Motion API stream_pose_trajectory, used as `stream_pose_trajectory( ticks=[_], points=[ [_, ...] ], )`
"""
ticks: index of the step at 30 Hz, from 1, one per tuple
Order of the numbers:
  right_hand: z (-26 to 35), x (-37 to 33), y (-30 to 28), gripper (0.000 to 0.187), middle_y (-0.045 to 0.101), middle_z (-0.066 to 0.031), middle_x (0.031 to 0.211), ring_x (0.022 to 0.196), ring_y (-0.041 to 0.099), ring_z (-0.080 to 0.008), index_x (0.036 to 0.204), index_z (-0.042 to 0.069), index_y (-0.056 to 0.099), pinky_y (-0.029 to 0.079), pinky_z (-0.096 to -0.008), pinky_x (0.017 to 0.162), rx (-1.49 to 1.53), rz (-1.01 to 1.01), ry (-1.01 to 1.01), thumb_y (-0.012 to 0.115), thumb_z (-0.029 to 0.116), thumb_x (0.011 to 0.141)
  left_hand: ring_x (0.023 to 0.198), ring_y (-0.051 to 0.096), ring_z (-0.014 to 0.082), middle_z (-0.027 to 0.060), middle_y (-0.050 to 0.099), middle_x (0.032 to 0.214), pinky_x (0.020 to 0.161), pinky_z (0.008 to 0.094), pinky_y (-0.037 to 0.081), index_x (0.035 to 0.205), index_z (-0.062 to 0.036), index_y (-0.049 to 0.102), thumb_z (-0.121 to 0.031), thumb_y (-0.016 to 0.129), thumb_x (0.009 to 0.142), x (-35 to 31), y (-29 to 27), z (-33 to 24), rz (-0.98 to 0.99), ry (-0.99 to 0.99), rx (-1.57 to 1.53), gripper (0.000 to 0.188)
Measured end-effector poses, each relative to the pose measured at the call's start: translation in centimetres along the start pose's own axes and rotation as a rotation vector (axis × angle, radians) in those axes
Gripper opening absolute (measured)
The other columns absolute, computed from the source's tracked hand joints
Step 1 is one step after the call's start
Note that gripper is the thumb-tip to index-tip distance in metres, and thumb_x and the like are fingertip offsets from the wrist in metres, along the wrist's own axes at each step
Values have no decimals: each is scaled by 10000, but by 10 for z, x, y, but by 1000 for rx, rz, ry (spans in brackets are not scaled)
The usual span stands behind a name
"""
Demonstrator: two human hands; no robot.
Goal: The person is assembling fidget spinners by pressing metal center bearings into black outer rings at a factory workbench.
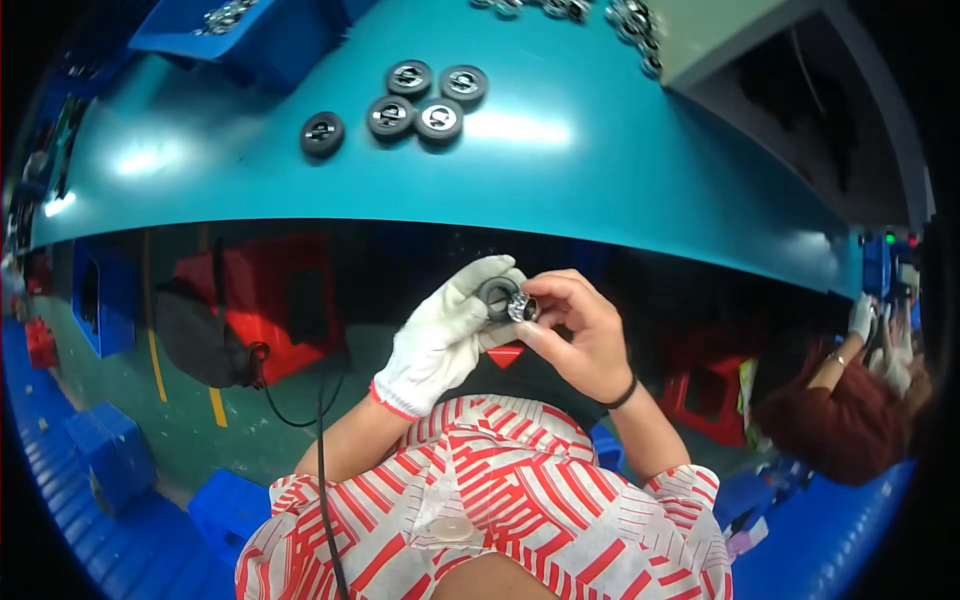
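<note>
My left hand (432,338), in a white knitted glove with a red cuff, grips a small black rubber tyre (485,294) between thumb and fingers. Bare and wearing a black wristband, my right hand (588,338) pinches a shiny metal wheel hub (521,307) against the tyre's right side. Whether the hub sits partly inside the tyre, I cannot tell. Both hands are held together in front of my chest, short of the table's near edge. Beyond them on the table lie several black wheels with silvery centres, among them a front one (438,120) and one apart at the left (322,134).
The teal table (600,185) spans the view. A blue bin (185,42) of shiny metal parts stands far left; more metal parts (634,32) lie far right. A red stool (270,300) and a black cable (321,440) are left. Another person (845,415) works at right.
</note>
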State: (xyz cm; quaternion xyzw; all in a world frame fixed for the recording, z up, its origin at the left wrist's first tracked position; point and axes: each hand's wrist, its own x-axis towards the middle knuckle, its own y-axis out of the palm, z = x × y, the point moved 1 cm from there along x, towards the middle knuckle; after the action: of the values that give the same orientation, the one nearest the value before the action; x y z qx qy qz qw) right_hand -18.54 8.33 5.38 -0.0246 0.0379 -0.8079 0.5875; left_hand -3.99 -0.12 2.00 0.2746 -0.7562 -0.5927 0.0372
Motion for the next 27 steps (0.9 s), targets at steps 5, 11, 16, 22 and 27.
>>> stream_pose_trajectory(
  ticks=[5, 11, 16, 22, 27],
  points=[
    [-20, -12, 1, 309, 545, -102, 1037, 791, 568, -97, 1052, -56, 583, 496, -189, 603, 85, -51, 30, 659, -77, 754, 1075, 580, 262, 139, 525, 1233, 898, 376, 527, 1307, -1, 411, -130, 643, 853, -3, -6, 16, -91, 5, 71, 526],
    [-25, -17, -1, 322, 549, -90, 1034, 774, 561, -92, 1057, -35, 604, 484, -187, 582, -9, -56, 24, 665, -73, 743, 1110, 561, 265, 136, 519, 1245, 935, 402, 502, 1306, -1, 414, -117, 631, 860, -7, -6, 20, -115, 2, 118, 509],
    [-28, -18, -1, 342, 557, -87, 1043, 764, 552, -93, 1080, -13, 605, 462, -186, 568, 16, -83, 28, 671, -54, 746, 1106, 565, 254, 138, 538, 1218, 948, 412, 493, 1303, -9, 424, -116, 631, 859, -8, -5, 18, -98, -3, 130, 501],
    [-26, -21, -2, 330, 610, -70, 960, 706, 571, -88, 1046, 21, 617, 445, -196, 569, -99, -94, 26, 700, -13, 728, 1089, 574, 239, 125, 559, 1180, 934, 404, 506, 1280, -5, 450, -155, 655, 847, -9, -9, 17, -148, -13, 147, 501],
    [-26, -19, 2, 325, 643, -82, 968, 726, 605, -120, 1003, 31, 618, 449, -213, 571, -225, -108, -91, 732, 11, 700, 1069, 583, 222, 112, 554, 1178, 917, 382, 522, 1261, -11, 479, -89, 632, 859, -10, -16, 18, -144, -47, 110, 437]
  ],
)
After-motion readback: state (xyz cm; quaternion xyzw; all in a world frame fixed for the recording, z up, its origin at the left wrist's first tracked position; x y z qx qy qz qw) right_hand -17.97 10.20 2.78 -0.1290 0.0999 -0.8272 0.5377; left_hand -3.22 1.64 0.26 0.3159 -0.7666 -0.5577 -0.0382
